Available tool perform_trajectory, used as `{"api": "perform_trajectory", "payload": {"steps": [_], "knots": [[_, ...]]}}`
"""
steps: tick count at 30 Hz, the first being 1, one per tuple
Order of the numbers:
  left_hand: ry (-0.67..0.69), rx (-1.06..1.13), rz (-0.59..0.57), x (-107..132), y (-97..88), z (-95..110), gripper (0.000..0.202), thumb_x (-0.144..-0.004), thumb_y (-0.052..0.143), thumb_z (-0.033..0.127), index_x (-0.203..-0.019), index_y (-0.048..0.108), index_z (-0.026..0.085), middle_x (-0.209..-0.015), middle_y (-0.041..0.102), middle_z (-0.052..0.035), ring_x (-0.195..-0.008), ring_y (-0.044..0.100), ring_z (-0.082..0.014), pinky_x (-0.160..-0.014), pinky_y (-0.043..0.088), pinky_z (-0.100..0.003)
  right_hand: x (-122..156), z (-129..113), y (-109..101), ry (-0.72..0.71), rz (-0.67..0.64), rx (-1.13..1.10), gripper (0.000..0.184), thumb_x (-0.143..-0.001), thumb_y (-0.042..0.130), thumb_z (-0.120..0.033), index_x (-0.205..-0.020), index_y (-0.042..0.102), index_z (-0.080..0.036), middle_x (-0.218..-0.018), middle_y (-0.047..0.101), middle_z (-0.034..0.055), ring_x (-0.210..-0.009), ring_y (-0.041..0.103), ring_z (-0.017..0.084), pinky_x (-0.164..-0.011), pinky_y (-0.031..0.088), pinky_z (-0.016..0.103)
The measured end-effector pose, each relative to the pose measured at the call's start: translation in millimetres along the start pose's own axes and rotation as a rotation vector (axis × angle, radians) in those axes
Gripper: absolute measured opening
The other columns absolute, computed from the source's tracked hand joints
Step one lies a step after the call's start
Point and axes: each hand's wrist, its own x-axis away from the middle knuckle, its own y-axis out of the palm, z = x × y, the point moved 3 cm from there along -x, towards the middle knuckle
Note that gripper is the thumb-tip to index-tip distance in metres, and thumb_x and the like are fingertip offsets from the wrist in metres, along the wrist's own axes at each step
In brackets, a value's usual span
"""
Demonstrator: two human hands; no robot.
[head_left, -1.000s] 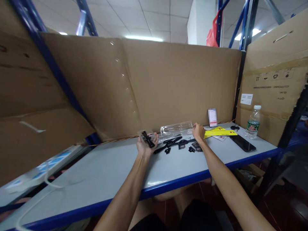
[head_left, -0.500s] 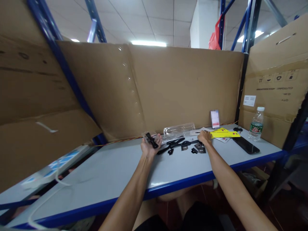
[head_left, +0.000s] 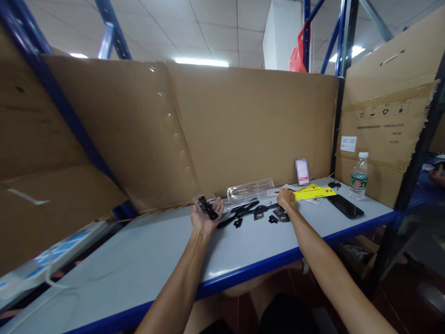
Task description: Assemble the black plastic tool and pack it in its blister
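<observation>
- Left hand (head_left: 205, 217) grips one clear packet (head_left: 203, 203) with a black part (head_left: 207, 207) inside, held above the table (head_left: 139, 260).
- Right hand (head_left: 286, 200), fingers curled, rests among several loose black parts (head_left: 257, 211).
- One bottle (head_left: 358, 176), one phone (head_left: 346, 206).

Both forearms are bare from the bottom edge of the picture up to the wrists, with no sleeves, watch, bands or gloves showing. The left hand (head_left: 203, 217) is bare, its fingers uncovered and without rings that can be made out. The right hand (head_left: 287, 199) is likewise bare, seen from the back, with nothing worn at the wrist behind it. The arms are slim and long, narrowing toward the wrists. Below and behind the hands, between the two forearms at the lower edge, dark black shorts (head_left: 285, 315) cover the lap, and bare knees show just ahead of them under the blue edge.
</observation>
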Motion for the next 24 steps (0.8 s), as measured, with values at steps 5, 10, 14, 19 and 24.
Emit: {"api": "perform_trajectory", "payload": {"steps": [5, 10, 14, 19, 24], "knots": [[-0.003, -0.023, -0.005, -4.2, -3.0, 1.1, 0.047, -0.1, 0.026, 0.052, -0.092, 0.057, 0.017, -0.096, 0.07, -0.0156, -0.089, 0.071, -0.0261, -0.065, 0.061, -0.038, 5.0, -1.4, -4.4, -0.011, 0.01, 0.047, 0.032, -0.093, 0.05, -0.004, -0.113, 0.074, -0.011, -0.121, 0.069, 0.0227, -0.116, 0.066, 0.028, -0.094, 0.05, 0.035], [0.01, -0.036, 0.027, -3.0, -2.5, 0.6, 0.054, -0.1, 0.021, 0.055, -0.084, 0.055, 0.016, -0.098, 0.069, -0.0166, -0.089, 0.071, -0.0249, -0.066, 0.061, -0.036, 7.3, -1.4, -8.9, -0.008, 0.047, 0.02, 0.029, -0.094, 0.052, -0.008, -0.112, 0.074, -0.012, -0.121, 0.069, 0.0213, -0.116, 0.065, 0.027, -0.097, 0.048, 0.034], [0.019, -0.027, 0.034, -0.9, -0.5, -0.2, 0.053, -0.101, 0.022, 0.054, -0.084, 0.055, 0.016, -0.098, 0.069, -0.016, -0.089, 0.071, -0.0243, -0.068, 0.061, -0.036, 5.0, -4.2, -11.9, 0.012, 0.072, -0.049, 0.024, -0.092, 0.058, -0.016, -0.108, 0.076, -0.013, -0.115, 0.072, 0.0202, -0.111, 0.067, 0.027, -0.093, 0.049, 0.033], [0.012, -0.008, 0.035, 2.0, 1.0, 0.4, 0.049, -0.1, 0.025, 0.051, -0.083, 0.055, 0.016, -0.095, 0.069, -0.0156, -0.087, 0.071, -0.0239, -0.067, 0.061, -0.035, 1.8, -11.5, -26.3, 0.018, 0.101, -0.183, 0.028, -0.095, 0.052, -0.024, -0.112, 0.075, -0.025, -0.113, 0.075, 0.0079, -0.103, 0.07, 0.021, -0.082, 0.051, 0.027], [0.019, 0.002, 0.036, 0.5, -0.7, 3.8, 0.053, -0.101, 0.021, 0.052, -0.083, 0.057, 0.017, -0.094, 0.069, -0.0168, -0.086, 0.071, -0.0258, -0.063, 0.061, -0.037, 5.5, 5.2, -56.8, -0.052, 0.113, -0.271, 0.024, -0.094, 0.056, -0.026, -0.11, 0.074, -0.026, -0.109, 0.077, -0.0012, -0.097, 0.069, 0.015, -0.075, 0.048, 0.02]]}}
